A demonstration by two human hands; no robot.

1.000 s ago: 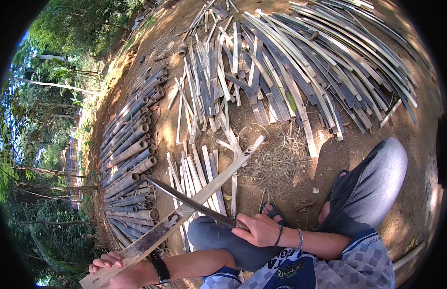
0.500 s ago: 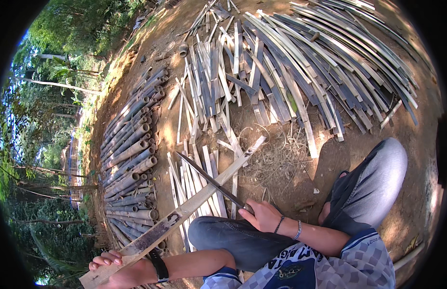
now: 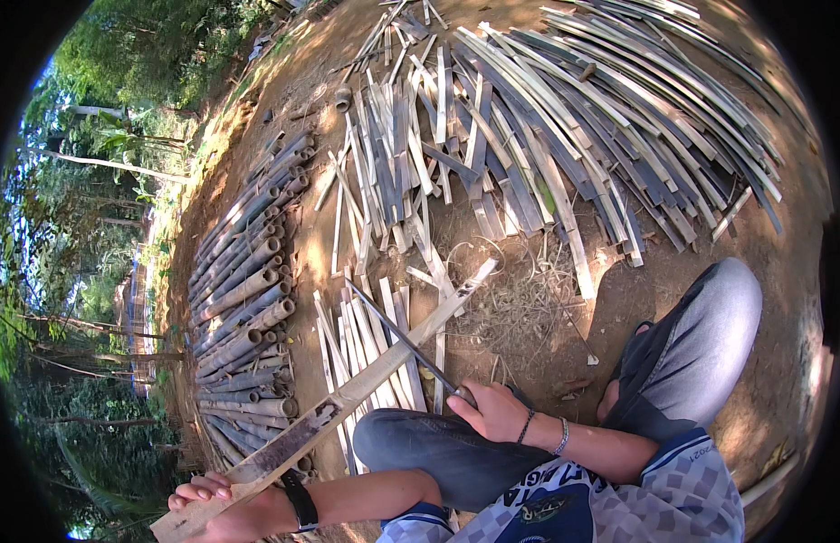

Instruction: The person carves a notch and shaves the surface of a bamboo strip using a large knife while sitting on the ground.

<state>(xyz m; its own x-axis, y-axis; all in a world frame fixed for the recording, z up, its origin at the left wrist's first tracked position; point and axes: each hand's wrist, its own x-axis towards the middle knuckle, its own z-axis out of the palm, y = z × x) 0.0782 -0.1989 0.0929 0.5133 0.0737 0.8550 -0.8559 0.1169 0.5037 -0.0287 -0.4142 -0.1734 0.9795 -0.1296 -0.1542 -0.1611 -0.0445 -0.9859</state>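
Trimming slat [image 3: 348,398]: left hand [image 3: 212,498] fingers curling around its near end, right hand [image 3: 492,412] fist gripping knife [image 3: 402,339]. Next needing blade set along its edge.

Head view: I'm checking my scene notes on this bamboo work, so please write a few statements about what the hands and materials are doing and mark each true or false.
1. The left hand grips the near end of a long split bamboo strip. True.
2. The right hand is empty. False: it holds the handle of a long dark blade.
3. The blade lies across the strip the left hand holds. True.
4. The round bamboo poles are stacked on the person's right. False: they lie in a row on the left, near the trees.
5. Flat bamboo slats are spread on the bare ground ahead. True.
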